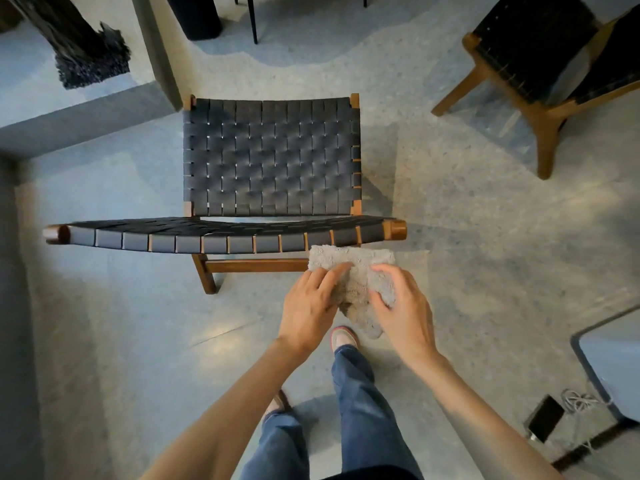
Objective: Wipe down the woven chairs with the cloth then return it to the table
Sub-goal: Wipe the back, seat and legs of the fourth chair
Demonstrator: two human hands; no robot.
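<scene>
A person stands over a low woven chair point(270, 157), both hands closed on a shaggy grey cloth point(349, 271) held bunched between them. The left hand point(308, 306) has its fingers curled into the cloth's left side. The right hand point(401, 306) grips the right side, thumb and fingers sunk in the pile. The hands sit close together, the cloth the only thing between them.

The chair lies straight ahead of the hands, and its long axis runs left to right across the person's front. Its near woven band point(214, 242) curves between two rounded wooden ends. The cloth's top edge sits just beside that band, close to the right-hand end. It is hard to tell whether the two are touching. Nearly the whole band stretches away to the left of the hands, with the broad woven panel beyond it, farther from the person.

The right hand is nearer the band's right end, and the left hand is nearer the long unwiped run. Wiping appears to be at its start here. A sweep from this spot would likely travel leftward along the band.

A second woven chair point(533, 46) stands well apart, ahead and to the right. What looks like the table point(609, 344), a grey top with a rounded corner, sits low on the right, behind the right hand.
</scene>
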